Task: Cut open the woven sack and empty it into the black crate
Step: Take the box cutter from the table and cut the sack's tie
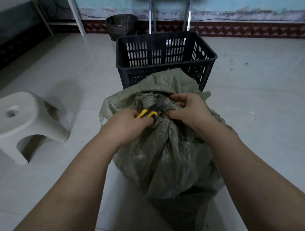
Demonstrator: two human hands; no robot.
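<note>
- Pale glossy floor tiles (252,110) fill the room, meeting a worn blue-green wall (238,4) with a band of red-brown patterned tiles at its foot.
- A green woven sack (164,150) stands full on the floor at the centre, its top gathered into a bunched, crumpled neck.
- The black crate (164,51) sits just behind the sack, slotted walls upright and its inside bare of contents as far as can be seen; a flap of the sack's cloth rises against the crate's near wall.
- The left hand (127,124) is curled tight around a pair of scissors (148,113) with yellow handles; the dark blades point into the gathered neck, blurred, so whether they are parted cannot be told.
- The right hand (188,109) pinches the bunched cloth at the neck, thumb and fingers closed on a fold just beside the blades.
- Both bare forearms reach in from the bottom edge, one on each side of the sack.
- A white plastic stool (25,121) stands on the floor to the left, well apart from the sack.
- A dark bucket (121,25) rests against the wall behind the crate, near two metal legs (151,15).
- White table legs (75,12) show at the upper left.
</note>
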